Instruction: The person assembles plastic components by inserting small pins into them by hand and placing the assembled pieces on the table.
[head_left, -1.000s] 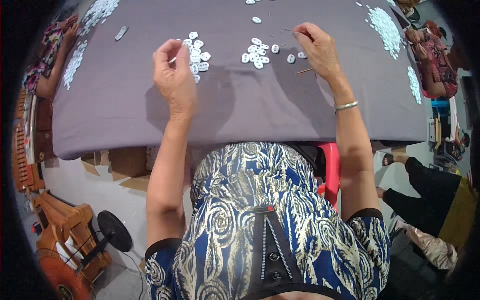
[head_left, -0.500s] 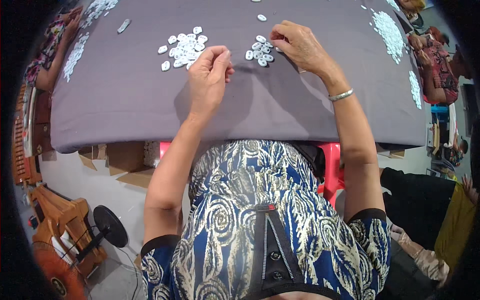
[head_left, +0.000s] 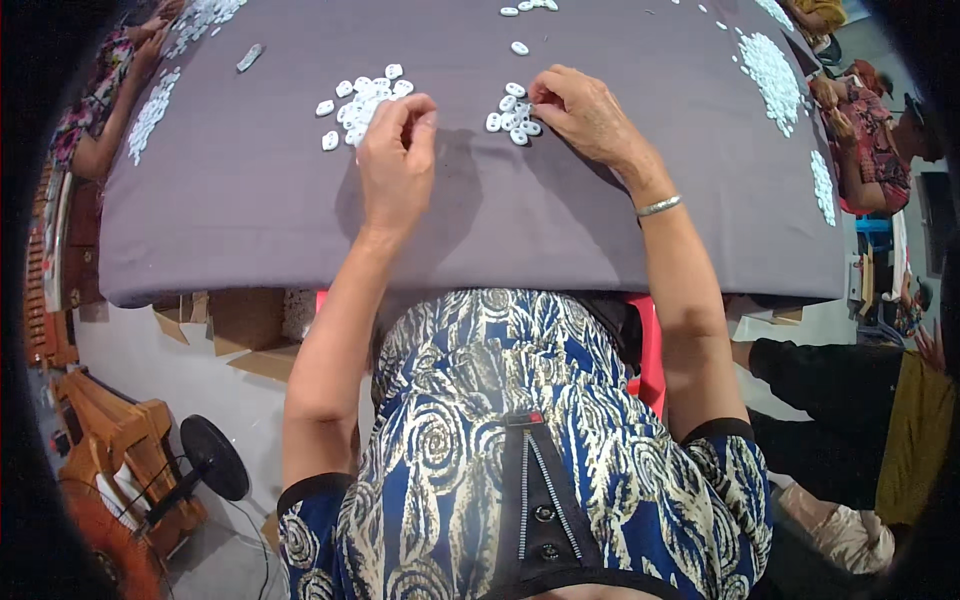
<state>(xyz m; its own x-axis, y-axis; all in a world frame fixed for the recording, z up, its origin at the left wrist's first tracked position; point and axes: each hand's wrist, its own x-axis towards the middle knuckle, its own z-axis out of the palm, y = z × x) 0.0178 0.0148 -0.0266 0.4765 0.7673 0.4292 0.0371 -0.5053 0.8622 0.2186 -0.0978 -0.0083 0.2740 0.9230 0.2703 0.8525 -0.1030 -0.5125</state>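
While my left hand pinches a small white piece, fingers curled, beside the left pile of white pieces on the grey counter, my right hand fingers the right pile, grip unclear.

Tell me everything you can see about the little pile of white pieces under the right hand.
The pile is a loose cluster of about ten small white oval pieces, looking like plastic or shell, some seemingly with holes. They lie flat, partly touching, on the grey cloth covering the table. The right hand rests at the cluster's right edge, fingertips on the nearest pieces. One stray piece lies apart above it. A larger pile sits to the left, by the left hand.
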